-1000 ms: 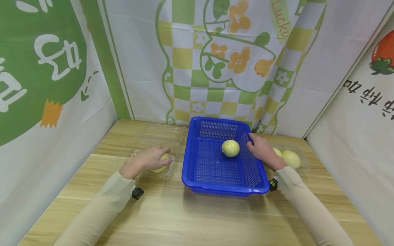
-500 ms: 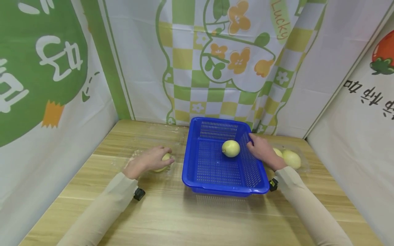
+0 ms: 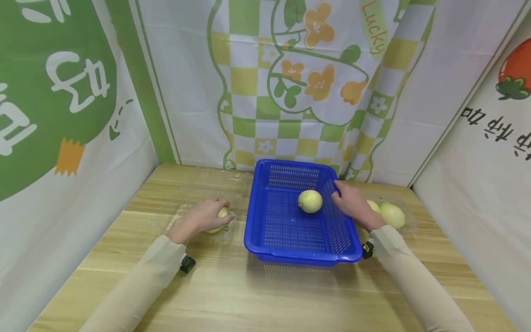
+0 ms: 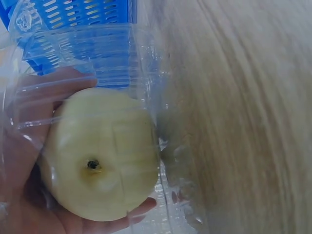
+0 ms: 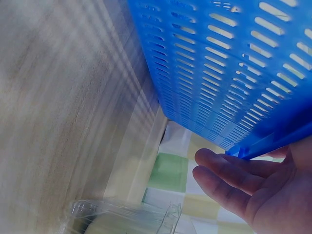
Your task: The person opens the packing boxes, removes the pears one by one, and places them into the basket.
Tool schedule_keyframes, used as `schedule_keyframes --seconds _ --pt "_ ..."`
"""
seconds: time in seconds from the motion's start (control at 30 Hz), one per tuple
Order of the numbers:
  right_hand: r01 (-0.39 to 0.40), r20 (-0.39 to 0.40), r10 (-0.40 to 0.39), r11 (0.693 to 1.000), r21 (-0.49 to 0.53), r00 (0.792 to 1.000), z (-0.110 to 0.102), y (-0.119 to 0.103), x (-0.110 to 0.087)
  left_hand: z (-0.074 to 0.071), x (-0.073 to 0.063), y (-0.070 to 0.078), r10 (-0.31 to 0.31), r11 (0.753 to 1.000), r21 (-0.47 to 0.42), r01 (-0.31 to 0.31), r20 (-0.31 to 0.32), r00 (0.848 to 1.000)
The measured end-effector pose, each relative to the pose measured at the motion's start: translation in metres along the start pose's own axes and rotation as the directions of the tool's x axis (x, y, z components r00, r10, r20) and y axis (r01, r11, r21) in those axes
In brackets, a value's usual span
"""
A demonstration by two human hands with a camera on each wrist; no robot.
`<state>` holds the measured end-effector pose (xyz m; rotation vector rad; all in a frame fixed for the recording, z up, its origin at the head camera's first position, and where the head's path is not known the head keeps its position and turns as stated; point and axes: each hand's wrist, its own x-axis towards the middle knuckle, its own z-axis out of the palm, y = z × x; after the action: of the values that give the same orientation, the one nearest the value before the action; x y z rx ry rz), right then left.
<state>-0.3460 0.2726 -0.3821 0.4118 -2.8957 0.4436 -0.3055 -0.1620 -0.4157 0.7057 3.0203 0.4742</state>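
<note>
My left hand (image 3: 197,218) curls around a pale yellow pear (image 4: 102,146) inside a clear plastic box (image 4: 144,58) on the left of the table. In the left wrist view the thumb lies along one side of the pear and fingers show at the opposite side, seen through the box's wall. My right hand (image 3: 354,203) grips the right rim of a blue plastic basket (image 3: 298,254), with the fingers under the rim's outer side in the right wrist view. A single pear (image 3: 310,201) lies in the basket, towards its back right.
Right of the basket, partly behind my right wrist, a clear box (image 3: 410,223) holds pears (image 3: 392,215). A clear plastic lid (image 3: 215,180) lies at the back left. A checked curtain (image 3: 286,133) hangs behind the table (image 3: 232,295), with printed cloth walls at both sides.
My left hand has shifted slightly to the right over the pear in the box. The right hand and the basket have stayed in place.
</note>
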Motion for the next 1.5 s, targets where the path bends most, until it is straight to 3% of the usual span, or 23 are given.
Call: schedule_keyframes --seconds 0.47,0.67,0.87,1.3,1.5 --pt "0.002 -0.007 -0.002 1.000 0.006 1.000 0.001 0.000 -0.001 -0.006 0.000 0.001 0.005 1.000 0.008 -0.005 -0.016 1.000" --pt "-0.003 0.002 0.003 1.000 0.017 1.000 0.001 0.000 -0.002 -0.015 0.001 0.002 0.033 0.999 0.034 -0.031 -0.042 0.999" --pt "-0.013 0.012 0.013 1.000 0.019 1.000 0.001 0.001 -0.001 -0.023 0.001 0.005 0.049 0.998 0.042 -0.048 -0.024 0.999" --pt "-0.025 0.014 0.024 1.000 0.017 1.000 0.000 0.001 0.000 -0.047 0.009 0.018 0.082 0.994 0.073 -0.078 -0.049 0.995" --pt "-0.016 0.007 0.016 1.000 0.006 1.000 0.000 -0.001 0.000 -0.061 0.014 0.029 0.131 0.988 0.095 -0.125 -0.062 0.989"
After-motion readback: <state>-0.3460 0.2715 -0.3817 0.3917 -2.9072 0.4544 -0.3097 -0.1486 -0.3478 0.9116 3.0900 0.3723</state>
